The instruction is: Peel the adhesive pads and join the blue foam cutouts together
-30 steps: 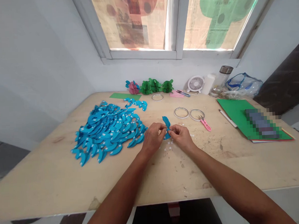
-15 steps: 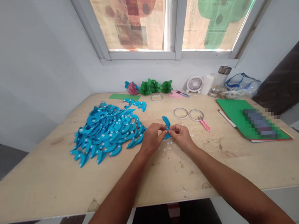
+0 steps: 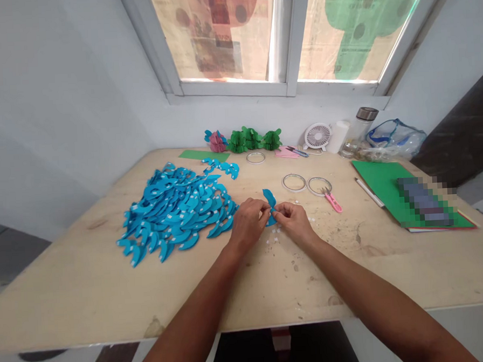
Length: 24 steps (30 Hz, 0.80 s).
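A curved blue paper piece (image 3: 269, 197) is pinched between both hands over the middle of the table. My left hand (image 3: 249, 221) grips it from the left with closed fingers, and my right hand (image 3: 292, 220) pinches it from the right. The fingertips nearly meet and hide its middle. Below them, small white paper squares (image 3: 275, 232) lie scattered on the wood. Just left of my left hand spreads a big heap of blue paper pieces (image 3: 178, 206), many carrying white patches.
Rolls of tape (image 3: 294, 183) and pink snips (image 3: 332, 200) lie beyond my right hand. Green sheets (image 3: 381, 187) and a pen (image 3: 369, 191) are at right. Folded green paper shapes (image 3: 250, 139), a small fan (image 3: 317, 137) and a bottle (image 3: 361, 129) line the wall.
Both hands stay on the blue paper piece, with only slight finger movement. The whole view has shifted a little, so the table things appear slightly farther right.
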Motion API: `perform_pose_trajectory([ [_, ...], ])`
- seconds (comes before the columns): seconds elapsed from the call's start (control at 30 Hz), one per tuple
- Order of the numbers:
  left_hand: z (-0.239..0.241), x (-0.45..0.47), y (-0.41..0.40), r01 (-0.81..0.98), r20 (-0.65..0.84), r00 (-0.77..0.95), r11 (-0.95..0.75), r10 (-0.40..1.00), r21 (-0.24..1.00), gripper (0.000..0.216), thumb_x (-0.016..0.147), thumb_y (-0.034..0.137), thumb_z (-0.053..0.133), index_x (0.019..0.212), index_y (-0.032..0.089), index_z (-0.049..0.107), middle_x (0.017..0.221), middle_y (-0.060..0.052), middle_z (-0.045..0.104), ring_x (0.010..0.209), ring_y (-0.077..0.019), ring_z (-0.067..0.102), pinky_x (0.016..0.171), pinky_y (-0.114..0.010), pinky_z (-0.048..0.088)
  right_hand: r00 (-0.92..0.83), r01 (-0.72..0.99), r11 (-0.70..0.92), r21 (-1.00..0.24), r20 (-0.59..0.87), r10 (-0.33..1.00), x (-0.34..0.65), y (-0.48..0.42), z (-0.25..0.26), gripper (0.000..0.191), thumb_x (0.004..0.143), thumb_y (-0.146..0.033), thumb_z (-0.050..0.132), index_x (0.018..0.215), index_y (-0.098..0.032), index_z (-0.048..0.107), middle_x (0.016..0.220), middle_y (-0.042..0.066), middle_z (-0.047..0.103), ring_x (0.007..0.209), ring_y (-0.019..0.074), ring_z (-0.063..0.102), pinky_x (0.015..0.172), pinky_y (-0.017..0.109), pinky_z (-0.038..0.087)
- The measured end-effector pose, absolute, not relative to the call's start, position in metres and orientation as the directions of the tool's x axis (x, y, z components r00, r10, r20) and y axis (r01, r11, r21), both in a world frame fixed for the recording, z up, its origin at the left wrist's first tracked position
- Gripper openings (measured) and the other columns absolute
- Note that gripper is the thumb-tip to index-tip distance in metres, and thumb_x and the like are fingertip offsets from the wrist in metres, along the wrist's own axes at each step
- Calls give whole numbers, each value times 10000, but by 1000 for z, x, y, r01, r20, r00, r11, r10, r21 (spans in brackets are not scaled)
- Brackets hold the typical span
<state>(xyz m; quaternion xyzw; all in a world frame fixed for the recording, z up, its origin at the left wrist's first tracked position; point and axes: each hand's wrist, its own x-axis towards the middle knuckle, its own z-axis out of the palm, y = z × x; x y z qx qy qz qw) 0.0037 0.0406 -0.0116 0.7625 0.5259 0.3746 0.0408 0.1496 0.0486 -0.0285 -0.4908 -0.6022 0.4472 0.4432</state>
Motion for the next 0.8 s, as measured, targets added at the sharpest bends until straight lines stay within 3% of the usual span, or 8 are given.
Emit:
perform_pose_trajectory([
  [0.33, -8, 1, 43, 684, 473, 60, -381, 879, 622, 96, 760, 164, 520, 725, 192, 605, 751, -22, 667, 721, -164, 607, 677, -283, 480, -109, 138, 84, -987, 69, 992, 149, 50, -29, 246, 678, -393, 617, 701, -148, 616, 544, -13, 548, 485, 110, 457, 447, 222, 337],
  [0.8, 1, -4, 41, 721, 356, 43, -276, 933, 636, 131, 722, 182, 518, 620, 188, 599, 654, -11, 665, 625, -158, 603, 585, -260, 438, 27, -37, 19, -999, 18, 999, 155, 55, -26, 294, 631, -415, 674, 732, -143, 627, 580, 3, 587, 513, 122, 503, 470, 231, 354],
])
